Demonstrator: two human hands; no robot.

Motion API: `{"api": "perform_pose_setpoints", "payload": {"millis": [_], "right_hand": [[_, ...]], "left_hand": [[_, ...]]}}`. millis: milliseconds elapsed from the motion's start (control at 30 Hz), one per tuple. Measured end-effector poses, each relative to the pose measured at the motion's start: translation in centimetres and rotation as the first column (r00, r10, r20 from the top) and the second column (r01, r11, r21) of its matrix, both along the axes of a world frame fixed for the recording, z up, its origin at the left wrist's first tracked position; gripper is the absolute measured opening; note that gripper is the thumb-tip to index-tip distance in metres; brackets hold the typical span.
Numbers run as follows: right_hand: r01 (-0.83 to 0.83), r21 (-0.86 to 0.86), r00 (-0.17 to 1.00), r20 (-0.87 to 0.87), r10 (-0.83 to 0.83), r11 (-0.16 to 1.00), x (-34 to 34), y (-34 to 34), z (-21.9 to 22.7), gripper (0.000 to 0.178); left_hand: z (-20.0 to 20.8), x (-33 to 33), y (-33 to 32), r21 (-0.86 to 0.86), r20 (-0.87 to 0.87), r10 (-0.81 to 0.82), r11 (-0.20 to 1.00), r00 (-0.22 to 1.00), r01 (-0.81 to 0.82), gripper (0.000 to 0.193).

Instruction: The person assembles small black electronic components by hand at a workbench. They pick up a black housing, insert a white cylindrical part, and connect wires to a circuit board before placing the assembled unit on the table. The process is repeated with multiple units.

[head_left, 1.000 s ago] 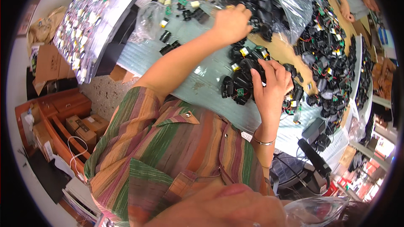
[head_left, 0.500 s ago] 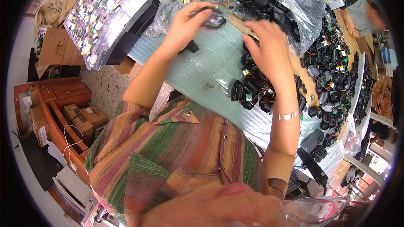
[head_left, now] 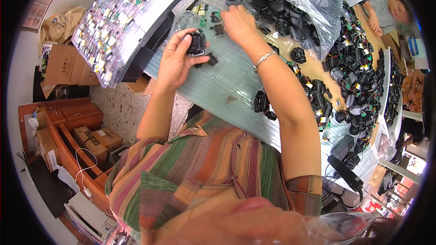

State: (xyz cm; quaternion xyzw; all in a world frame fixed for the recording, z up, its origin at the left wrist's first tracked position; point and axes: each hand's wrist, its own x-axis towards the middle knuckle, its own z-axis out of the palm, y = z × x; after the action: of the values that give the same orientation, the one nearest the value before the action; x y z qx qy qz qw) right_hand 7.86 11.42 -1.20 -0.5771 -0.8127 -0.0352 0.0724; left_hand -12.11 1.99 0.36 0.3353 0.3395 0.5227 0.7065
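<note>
My left hand (head_left: 175, 61) is closed on a rounded black plastic housing (head_left: 196, 43), held above the left part of the pale green mat (head_left: 204, 88). Just beyond its fingertips a small black part (head_left: 212, 59) lies on the mat. Reaching farther forward, my right hand (head_left: 238, 23) is at the mat's far side with its fingers bent downward and together; whatever is between them is hidden. Beside those fingers are another small black piece (head_left: 219, 30) and a small green circuit board (head_left: 215, 17).
A black-edged tray (head_left: 156, 22) of small wired parts stands at the far left. Black housings fill a clear plastic bag (head_left: 313, 13) at the far side. Several wired black assemblies (head_left: 349, 72) are heaped along the right. Another person (head_left: 381, 11) sits at the far right.
My left hand has come nearer with the black housing, which has turned. My right hand has moved left and away from me, from an open pose to bent fingers.
</note>
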Motion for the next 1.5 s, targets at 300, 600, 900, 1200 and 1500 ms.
{"api": "perform_pose_setpoints", "payload": {"millis": [300, 600, 900, 1200, 1500], "right_hand": [[-0.075, -0.120, 0.599, -0.799, -0.051, 0.990, 5.7, -5.8, 6.7, 0.027], [-0.230, -0.031, -0.074, -0.996, -0.049, 0.973, 5.9, -9.0, 4.8, 0.033], [-0.018, -0.044, -0.248, -0.968, -0.047, 0.999, 5.6, -10.2, 5.7, 0.028], [-0.012, 0.068, -0.213, -0.975, 0.064, 0.998, 6.5, -9.8, 4.6, 0.034], [0.013, 0.019, -0.123, -0.992, 0.021, 1.000, 5.3, -10.7, 5.7, 0.032]], "left_hand": [[-1.0, 2.6, -0.5, -0.011, -0.049, -0.016, 1.000, 0.999, 0.016, 0.026], [-0.6, 4.6, 0.8, 0.168, -0.240, -0.024, 0.984, 0.970, 0.066, 0.035], [-1.9, 7.2, 2.5, 0.180, -0.622, -0.396, 0.768, 0.676, 0.615, 0.028], [-0.7, 6.3, 2.4, 0.126, -0.452, -0.246, 0.934, 0.857, 0.335, 0.034], [-0.4, 6.0, 2.6, 0.095, -0.335, -0.245, 0.952, 0.910, 0.292, 0.038]]}}
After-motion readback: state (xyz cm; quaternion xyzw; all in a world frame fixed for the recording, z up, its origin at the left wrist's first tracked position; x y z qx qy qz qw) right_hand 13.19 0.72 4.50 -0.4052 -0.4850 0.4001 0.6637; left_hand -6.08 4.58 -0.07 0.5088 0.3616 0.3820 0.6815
